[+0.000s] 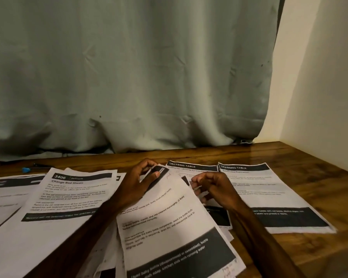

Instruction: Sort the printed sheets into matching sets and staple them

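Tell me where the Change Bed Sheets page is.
In the head view, the Change Bed Sheets page lies left on the wooden table, over other sheets, beside the left hand.

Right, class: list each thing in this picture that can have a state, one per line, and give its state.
left hand: pinches top edge of baby bottle sheet.
right hand: fingers curled at a sheet edge; grip unclear.
baby bottle sheet: top raised, lying askew over others.
Change Bed Sheets sheet: flat, face up.
Dressing Table sheets: two, flat, side by side.
curtain: drawn shut.
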Demonstrator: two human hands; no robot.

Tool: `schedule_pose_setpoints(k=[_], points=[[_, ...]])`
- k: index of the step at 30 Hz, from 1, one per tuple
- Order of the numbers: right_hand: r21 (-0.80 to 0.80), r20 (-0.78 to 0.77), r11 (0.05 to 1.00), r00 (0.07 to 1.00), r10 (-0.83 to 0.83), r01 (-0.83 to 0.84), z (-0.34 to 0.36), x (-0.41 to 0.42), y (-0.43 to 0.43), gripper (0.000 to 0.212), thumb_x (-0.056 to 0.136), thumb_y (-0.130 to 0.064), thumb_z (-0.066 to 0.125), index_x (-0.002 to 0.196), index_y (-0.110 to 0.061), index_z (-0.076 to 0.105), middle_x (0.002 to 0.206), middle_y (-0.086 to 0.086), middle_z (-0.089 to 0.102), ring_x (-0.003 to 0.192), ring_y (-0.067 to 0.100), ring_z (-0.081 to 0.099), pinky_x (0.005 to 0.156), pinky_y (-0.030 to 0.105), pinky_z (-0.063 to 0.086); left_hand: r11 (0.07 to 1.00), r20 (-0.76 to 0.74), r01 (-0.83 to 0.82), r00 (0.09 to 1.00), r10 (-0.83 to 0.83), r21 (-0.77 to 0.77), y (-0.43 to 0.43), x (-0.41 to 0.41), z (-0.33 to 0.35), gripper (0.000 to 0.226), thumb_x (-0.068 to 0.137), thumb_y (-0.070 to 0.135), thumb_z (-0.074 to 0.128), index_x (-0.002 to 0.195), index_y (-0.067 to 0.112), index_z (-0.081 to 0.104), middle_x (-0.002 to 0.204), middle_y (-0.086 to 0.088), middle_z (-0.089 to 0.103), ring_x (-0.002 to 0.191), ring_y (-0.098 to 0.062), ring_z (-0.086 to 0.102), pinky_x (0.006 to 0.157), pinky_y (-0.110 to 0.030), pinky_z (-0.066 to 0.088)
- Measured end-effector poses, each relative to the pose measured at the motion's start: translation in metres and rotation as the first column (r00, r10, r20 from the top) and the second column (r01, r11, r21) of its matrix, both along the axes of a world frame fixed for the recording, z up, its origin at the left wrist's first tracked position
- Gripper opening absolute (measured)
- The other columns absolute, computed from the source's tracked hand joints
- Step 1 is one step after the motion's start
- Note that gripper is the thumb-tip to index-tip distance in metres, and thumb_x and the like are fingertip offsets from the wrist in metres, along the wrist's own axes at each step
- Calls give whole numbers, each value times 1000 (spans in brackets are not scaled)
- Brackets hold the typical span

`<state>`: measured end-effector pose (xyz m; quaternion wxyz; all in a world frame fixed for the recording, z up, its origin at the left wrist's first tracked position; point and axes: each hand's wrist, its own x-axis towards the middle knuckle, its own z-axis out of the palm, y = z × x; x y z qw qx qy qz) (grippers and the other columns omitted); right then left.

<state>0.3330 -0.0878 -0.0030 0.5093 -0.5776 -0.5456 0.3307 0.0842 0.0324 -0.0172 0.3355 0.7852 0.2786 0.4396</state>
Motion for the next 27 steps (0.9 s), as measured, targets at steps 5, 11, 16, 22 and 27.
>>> schedule_pose_setpoints(k=[5,11,16,22,27], points=[[-45,182,998,981,62,-54,-10,-7,1,20,101,-27,61,93,-19,78,95,-2,78,86,18,75,68,30,60,1000,-65,-13,998,12,-23,-1,3,-7,25,95,40,62,116,27,63,109,10,73,101,-10,71,88,-36,59],[-43,57,998,998,-40,42,-15,2,5,8,97,-9,66,97,-4,73,88,12,76,69,29,72,56,36,57,999,-217,-15,976,21,30,-5,5,-17,20,102,41,55,120,31,59,113,15,67,98,6,64,78,-18,53],[-64,252,994,965,-72,91,-17,-4,10,11,94,-24,72,91,-13,75,79,10,76,57,20,66,54,27,56,999,-199,31,980,-23,36,-12,5,-13,13,105,24,54,115,27,61,113,19,65,106,8,60,81,-5,44],[-75,260,994,964,-58,80,-14,-17,20,12,83,-15,83,93,-13,78,82,0,78,76,13,74,73,28,61,996,-188,92,978,-86,20,-13,5,-12,14,104,23,55,116,25,62,121,15,67,114,0,61,91,-12,46],[126,80,989,993,-87,76,2,-27,18,15,81,-5,82,95,-3,76,78,3,74,62,3,67,55,12,48,986,-69,165,984,-163,25,-21,8,4,16,98,24,63,114,23,67,136,13,62,130,-9,56,106,-32,47]])
